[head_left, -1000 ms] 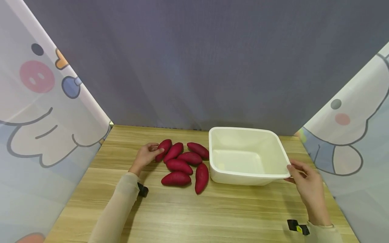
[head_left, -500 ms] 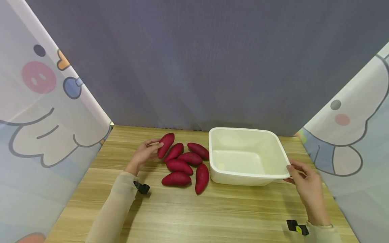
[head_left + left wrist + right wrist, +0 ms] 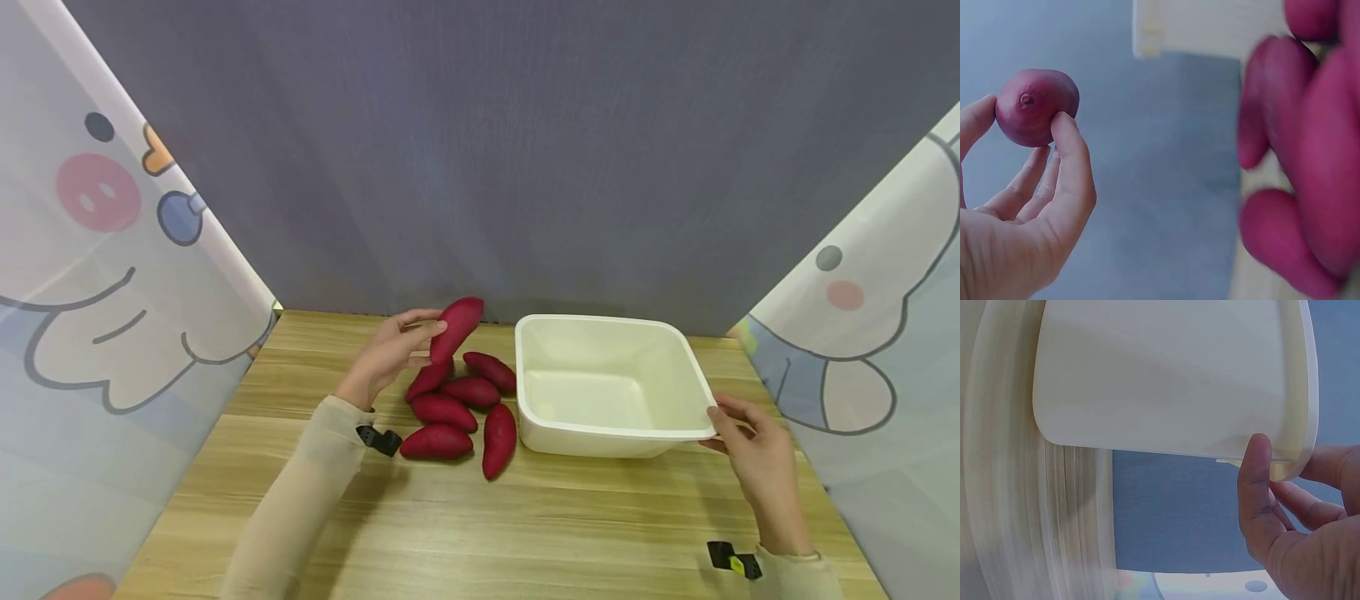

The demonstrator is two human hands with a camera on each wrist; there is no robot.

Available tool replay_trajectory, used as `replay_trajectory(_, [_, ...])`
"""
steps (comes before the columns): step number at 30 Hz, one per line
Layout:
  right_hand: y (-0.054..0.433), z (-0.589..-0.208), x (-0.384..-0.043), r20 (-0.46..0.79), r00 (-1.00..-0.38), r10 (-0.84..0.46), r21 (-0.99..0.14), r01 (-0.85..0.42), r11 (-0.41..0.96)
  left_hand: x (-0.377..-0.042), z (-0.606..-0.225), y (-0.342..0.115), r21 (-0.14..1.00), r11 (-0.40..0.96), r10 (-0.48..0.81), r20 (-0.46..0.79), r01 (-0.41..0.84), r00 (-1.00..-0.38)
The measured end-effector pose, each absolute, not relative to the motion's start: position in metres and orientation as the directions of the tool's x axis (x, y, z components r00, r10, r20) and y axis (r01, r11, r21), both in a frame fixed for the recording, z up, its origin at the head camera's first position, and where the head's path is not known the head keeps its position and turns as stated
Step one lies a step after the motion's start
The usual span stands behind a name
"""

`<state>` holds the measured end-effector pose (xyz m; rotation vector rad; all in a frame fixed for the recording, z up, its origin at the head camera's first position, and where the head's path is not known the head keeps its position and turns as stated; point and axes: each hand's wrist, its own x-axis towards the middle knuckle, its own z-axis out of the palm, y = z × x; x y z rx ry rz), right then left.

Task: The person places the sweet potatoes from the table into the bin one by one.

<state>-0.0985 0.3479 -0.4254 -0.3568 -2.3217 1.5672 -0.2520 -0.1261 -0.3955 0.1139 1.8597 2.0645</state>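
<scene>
My left hand [image 3: 386, 357] pinches a dark red sweet potato [image 3: 459, 327] between thumb and fingers, above the back of the pile. In the left wrist view its rounded end [image 3: 1032, 106] faces the camera. Several more sweet potatoes [image 3: 444, 412] lie on the table below and to the right of that hand. Beside them stands a white rectangular tub [image 3: 615, 444] with nothing inside. At the tub's near right corner, my right hand [image 3: 761, 467] grips the rim; the right wrist view shows the fingers curled at the rim [image 3: 1311, 394].
The wood-grain table [image 3: 540, 533] runs back to a grey curtain [image 3: 480, 167]. Cartoon-printed cloths hang at the left [image 3: 97, 292] and right [image 3: 877, 308]. One sweet potato [image 3: 491, 372] lies close against the tub's left wall.
My left hand has lifted the sweet potato off the table's back left and carried it up and to the right. The right hand and tub have stayed in place.
</scene>
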Motion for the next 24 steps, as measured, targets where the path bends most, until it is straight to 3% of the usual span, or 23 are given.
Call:
replay_trajectory(13, [0.348, -0.429, -0.096, 0.121, -0.921, 0.369, -0.956, -0.009, 0.292, -0.282, -0.345, -0.028, 0.993, 0.002, 0.484, -0.101, -0.114, -0.869])
replay_trajectory(24, [0.338, -0.429, -0.094, 0.13, -0.917, 0.376, -0.975, -0.049, 0.217, -0.288, -0.333, 0.048, 0.996, 0.001, 0.578, -0.073, -0.089, -0.812])
